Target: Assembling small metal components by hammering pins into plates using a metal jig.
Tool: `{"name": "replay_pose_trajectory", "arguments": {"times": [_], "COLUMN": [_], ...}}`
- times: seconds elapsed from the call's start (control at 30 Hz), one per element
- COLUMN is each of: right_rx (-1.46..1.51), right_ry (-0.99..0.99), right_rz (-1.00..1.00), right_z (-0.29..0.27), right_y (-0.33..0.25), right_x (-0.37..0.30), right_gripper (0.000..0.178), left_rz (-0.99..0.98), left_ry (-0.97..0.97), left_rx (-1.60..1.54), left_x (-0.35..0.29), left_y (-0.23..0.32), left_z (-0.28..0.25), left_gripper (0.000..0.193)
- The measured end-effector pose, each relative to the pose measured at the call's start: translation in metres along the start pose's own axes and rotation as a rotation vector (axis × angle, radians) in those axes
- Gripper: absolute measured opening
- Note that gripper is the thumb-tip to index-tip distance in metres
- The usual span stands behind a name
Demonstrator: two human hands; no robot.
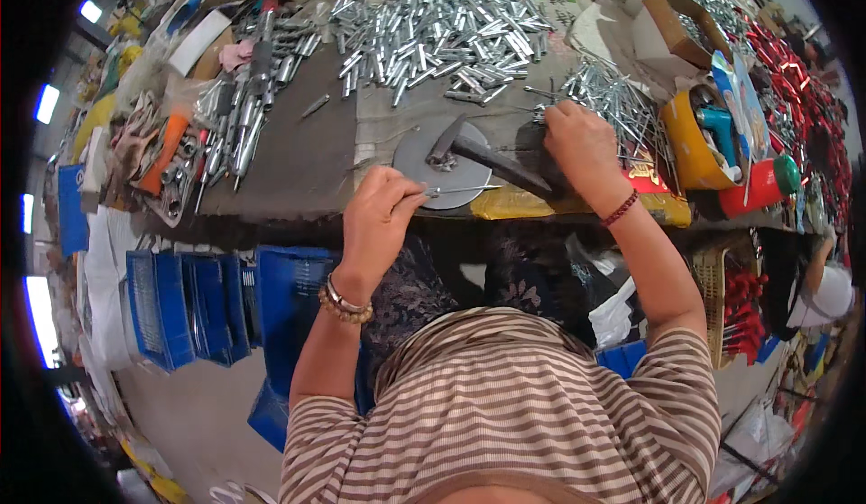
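My left hand (381,215) is closed in a pinch on a thin metal rod (465,189), which points right over the near edge of a round grey disc (415,157). A hammer (496,163) lies with its head on that disc and its handle toward the lower right. My right hand (582,147) reaches to the left edge of a pile of long thin metal rods (613,98). Its fingers are pressed together there, and what they grip is too small to make out. Beyond both hands lies a broad heap of short shiny metal tubes (442,35).
Long tools (244,116) and an orange-handled one (167,147) crowd the bench's left side. At right stand a yellow container (695,138), a red jar with green lid (762,186) and an open cardboard box (681,30). Blue crates (158,310) sit below the bench edge.
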State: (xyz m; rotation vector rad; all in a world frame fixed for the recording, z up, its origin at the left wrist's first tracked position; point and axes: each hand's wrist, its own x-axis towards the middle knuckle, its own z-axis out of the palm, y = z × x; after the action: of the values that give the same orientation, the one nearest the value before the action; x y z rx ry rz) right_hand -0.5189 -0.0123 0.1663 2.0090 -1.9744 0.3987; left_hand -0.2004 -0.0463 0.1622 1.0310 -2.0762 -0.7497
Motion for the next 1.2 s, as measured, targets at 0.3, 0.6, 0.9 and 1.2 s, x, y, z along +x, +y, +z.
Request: {"name": "replay_pose_trajectory", "arguments": {"times": [0.3, 0.6, 0.9, 1.2], "right_rx": [0.757, 1.104, 0.779, 0.573], "right_ry": [-0.147, -0.112, 0.145, 0.144], "right_rz": [0.287, 0.173, -0.152, -0.194], "right_z": [-0.052, -0.038, -0.006, -0.01], "right_y": [-0.046, -0.108, -0.123, -0.127], "right_x": [0.0, -0.001, -0.002, -0.005], "right_gripper": [0.02, 0.013, 0.02, 0.018], "left_rz": [0.064, 0.118, 0.107, 0.082], "left_ry": [0.022, 0.032, 0.036, 0.023], "left_rx": [0.019, 0.045, 0.076, 0.064], "left_x": [0.0, 0.0, -0.001, -0.001], "left_y": [-0.004, -0.007, -0.006, -0.005], "left_z": [-0.001, -0.001, -0.001, 0.002], "left_gripper": [0.011, 0.011, 0.01, 0.011]}}
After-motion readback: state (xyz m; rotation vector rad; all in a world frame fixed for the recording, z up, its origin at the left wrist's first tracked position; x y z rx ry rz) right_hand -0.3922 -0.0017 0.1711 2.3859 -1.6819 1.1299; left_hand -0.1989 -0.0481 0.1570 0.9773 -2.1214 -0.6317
